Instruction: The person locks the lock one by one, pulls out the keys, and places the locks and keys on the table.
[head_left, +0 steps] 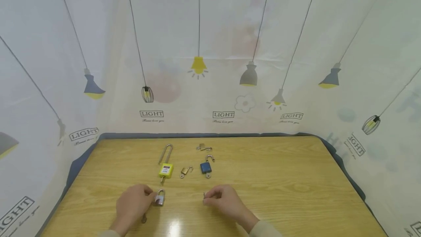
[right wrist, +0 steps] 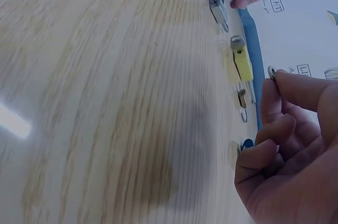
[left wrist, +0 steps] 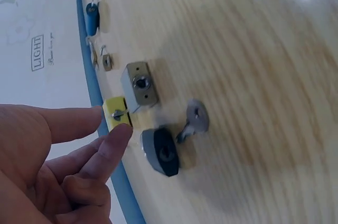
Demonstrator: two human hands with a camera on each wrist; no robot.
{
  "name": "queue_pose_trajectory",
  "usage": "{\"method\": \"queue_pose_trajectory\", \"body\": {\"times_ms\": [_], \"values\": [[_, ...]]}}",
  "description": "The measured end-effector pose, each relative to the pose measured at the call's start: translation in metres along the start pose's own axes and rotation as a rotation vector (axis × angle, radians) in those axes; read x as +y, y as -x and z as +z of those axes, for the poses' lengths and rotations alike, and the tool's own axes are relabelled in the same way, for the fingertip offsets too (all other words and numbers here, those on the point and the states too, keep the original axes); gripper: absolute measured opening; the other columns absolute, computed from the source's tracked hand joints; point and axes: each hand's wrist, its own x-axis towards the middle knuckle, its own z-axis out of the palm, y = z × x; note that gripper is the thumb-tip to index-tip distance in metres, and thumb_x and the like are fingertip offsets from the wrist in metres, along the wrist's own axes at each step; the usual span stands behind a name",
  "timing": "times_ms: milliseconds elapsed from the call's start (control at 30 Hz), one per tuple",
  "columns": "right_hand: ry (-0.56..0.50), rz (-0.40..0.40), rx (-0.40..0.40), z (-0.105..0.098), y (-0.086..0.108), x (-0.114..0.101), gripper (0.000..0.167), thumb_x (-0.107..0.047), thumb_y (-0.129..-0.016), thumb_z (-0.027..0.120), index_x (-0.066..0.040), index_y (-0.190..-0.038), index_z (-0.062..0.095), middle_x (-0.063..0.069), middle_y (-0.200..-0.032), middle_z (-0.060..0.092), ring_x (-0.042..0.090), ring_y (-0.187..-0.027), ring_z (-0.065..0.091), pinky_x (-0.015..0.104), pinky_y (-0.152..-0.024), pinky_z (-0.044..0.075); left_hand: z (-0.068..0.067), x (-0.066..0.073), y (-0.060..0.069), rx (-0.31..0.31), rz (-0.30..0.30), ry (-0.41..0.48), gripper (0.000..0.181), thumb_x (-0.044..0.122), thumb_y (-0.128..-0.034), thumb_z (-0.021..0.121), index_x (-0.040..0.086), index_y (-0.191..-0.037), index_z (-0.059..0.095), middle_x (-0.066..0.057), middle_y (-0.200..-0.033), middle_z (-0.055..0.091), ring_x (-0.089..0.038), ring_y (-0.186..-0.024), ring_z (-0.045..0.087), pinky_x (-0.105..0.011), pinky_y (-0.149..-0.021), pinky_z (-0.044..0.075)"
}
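My left hand (head_left: 133,201) is beside a silver padlock (head_left: 159,199), its fingers loosely bent with a gap between them. The left wrist view shows that padlock's keyhole end (left wrist: 141,82), bare of any key. Below it lies a dark padlock (left wrist: 160,151), mostly hidden by my hand in the head view, with a loose key (left wrist: 197,115) next to it. My right hand (head_left: 223,199) pinches a small metal piece (right wrist: 272,72) between thumb and index finger, held above the table. Only its rounded, ring-like end shows, so its kind is unclear; it may be a key.
Behind my hands lie a yellow long-shackle padlock (head_left: 166,170), a small brass padlock (head_left: 185,171), a blue padlock (head_left: 206,167) and another small padlock (head_left: 202,147), with keys in several. A printed curtain (head_left: 197,94) surrounds the wooden table (head_left: 279,178).
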Motion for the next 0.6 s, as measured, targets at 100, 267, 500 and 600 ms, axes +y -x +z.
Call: {"method": "queue_pose_trajectory", "body": {"times_ms": [100,267,500,600], "values": [[0.037,-0.010,-0.010,0.009,-0.002,-0.002,0.009,-0.022,-0.083,0.076,-0.014,-0.086,0.074,-0.002,-0.089,0.071,0.012,-0.083,0.060,0.027,-0.072,0.049,-0.007,-0.003,-0.001,0.030,0.003,0.016,0.021,0.034,-0.0863,0.068,0.016,-0.092,0.076,0.002,-0.080,0.073,-0.011,-0.059,0.057,-0.027,-0.046,0.039],[0.100,-0.030,-0.027,0.031,-0.005,-0.011,0.008,-0.021,-0.083,0.074,-0.013,-0.080,0.073,-0.006,-0.079,0.070,0.007,-0.074,0.058,0.024,-0.066,0.047,-0.015,-0.010,-0.005,0.026,-0.039,0.005,0.023,0.037,-0.0871,0.067,0.017,-0.094,0.076,-0.004,-0.096,0.076,-0.015,-0.075,0.065,-0.026,-0.051,0.041],[0.200,-0.057,-0.031,0.068,-0.011,-0.026,0.009,-0.019,-0.082,0.073,-0.014,-0.075,0.069,-0.010,-0.068,0.062,0.005,-0.064,0.051,0.023,-0.061,0.041,-0.018,-0.015,-0.006,0.025,-0.077,0.020,0.025,0.038,-0.0877,0.067,0.016,-0.097,0.076,-0.004,-0.097,0.076,-0.013,-0.072,0.062,-0.026,-0.050,0.039],[0.243,-0.047,-0.024,0.083,-0.013,-0.030,0.010,-0.018,-0.081,0.072,-0.016,-0.072,0.068,-0.011,-0.066,0.061,0.005,-0.061,0.051,0.023,-0.059,0.041,-0.019,-0.014,-0.004,0.040,-0.073,0.026,0.025,0.038,-0.0873,0.067,0.016,-0.096,0.076,-0.004,-0.095,0.076,-0.012,-0.068,0.059,-0.026,-0.049,0.038]]}}
